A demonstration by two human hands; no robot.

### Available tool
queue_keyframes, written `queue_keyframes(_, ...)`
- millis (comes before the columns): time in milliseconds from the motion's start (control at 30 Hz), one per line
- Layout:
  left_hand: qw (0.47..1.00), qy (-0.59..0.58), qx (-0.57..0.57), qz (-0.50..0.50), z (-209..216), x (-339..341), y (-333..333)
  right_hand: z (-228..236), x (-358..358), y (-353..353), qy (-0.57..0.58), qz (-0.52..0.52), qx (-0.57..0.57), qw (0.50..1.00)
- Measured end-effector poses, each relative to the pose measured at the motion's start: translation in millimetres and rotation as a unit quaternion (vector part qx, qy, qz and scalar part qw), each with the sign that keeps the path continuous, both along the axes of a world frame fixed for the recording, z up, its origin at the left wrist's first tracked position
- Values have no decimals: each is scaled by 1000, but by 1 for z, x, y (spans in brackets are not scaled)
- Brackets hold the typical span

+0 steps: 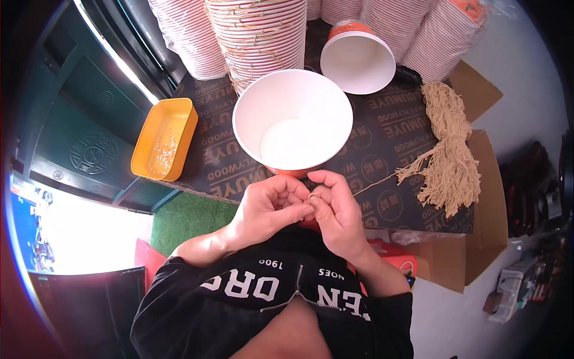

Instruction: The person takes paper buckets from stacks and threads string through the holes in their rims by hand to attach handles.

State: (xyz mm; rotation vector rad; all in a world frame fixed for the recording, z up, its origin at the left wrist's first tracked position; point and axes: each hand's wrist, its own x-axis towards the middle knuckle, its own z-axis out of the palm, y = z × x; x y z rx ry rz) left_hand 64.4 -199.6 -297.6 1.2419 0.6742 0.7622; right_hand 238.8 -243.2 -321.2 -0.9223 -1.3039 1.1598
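White inside, with orange on its outer wall, a tub sits mouth up near the middle of the surface, just beyond both hands; whether they touch it is hard to tell. Left hand and right hand meet tip to tip in front of it. Their fingers are drawn in narrow, pinching a thin beige cord between them; its end is too small and hidden to make out. From the right hand, the cord runs across the surface to a loose beige bundle at the right edge.

On the left lies a yellow tray, with small pale beads scattered over its bottom. Behind the tub rises a tall stack of nested tubs, bits of cord hanging over their rims. To the right of that, a single tub lies tipped, its mouth facing the person. More stacks line the back. Brown cardboard stands beyond the right edge, and green turf shows below the left.
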Motion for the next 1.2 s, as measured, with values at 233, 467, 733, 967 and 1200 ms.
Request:
queue_keyframes(233, 998, 33, -42, -15, -4, -5, 4, 3, 3, -3, -76, -7, -13, 997)
queue_keyframes(467, 989, 34, 87, 113, -7, -3, -7, 10, -1, -5, -98, -44, 1, 994)
queue_keyframes(733, 746, 181, 591, 249, 41, -27, 31, 10, 5, -6, -107, -135, 72, 982)
queue_keyframes(967, 676, 319, 649, 140, 45, -19, 41, 17, 9, -1, -131, -173, 134, 967)
queue_keyframes(1200, 726, 266, 626, 100, 53, 2, 36, 20, 25, 3, -84, -189, 69, 976)
